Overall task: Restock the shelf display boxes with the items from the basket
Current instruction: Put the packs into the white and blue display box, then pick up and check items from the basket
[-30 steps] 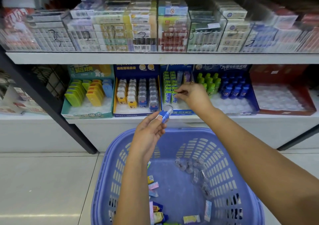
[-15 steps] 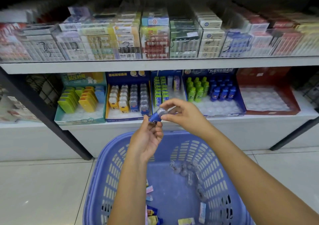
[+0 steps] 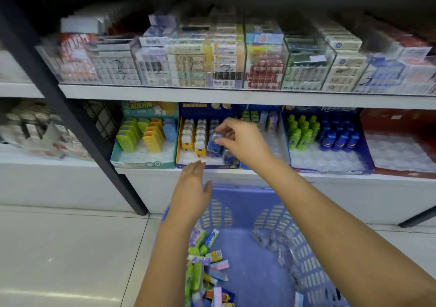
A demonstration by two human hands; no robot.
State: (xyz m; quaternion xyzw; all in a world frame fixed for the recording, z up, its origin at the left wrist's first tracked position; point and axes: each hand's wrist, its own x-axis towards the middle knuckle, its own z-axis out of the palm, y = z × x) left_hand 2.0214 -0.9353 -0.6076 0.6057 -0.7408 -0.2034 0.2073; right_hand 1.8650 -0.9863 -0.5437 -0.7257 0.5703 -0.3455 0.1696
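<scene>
Nearest, the basket [image 3: 306, 250] holds loose packs [image 3: 203, 257] along its left wall. Above its far rim the left hand [image 3: 192, 188] is empty, with flat, straight fingers reaching toward the front edge of the shelf [image 3: 153, 172]. Beyond it the right hand [image 3: 243, 139] pinches a small blue item [image 3: 213, 143] at its clear cap with thumb and fingertips, holding it over the blue row in the right half of the yellow-walled box [image 3: 178, 141]. The item looks roughly upright, long axis near vertical, with the cap up and the blue base down toward the box, though blur hides its exact tilt. The fingertip hold on a smooth cap looks light, so the item could slip and drop behind the front edge. Lowered off-line, its base could tip the blue neighbours close beside it. It could also land in the yellow rows to the left.
</scene>
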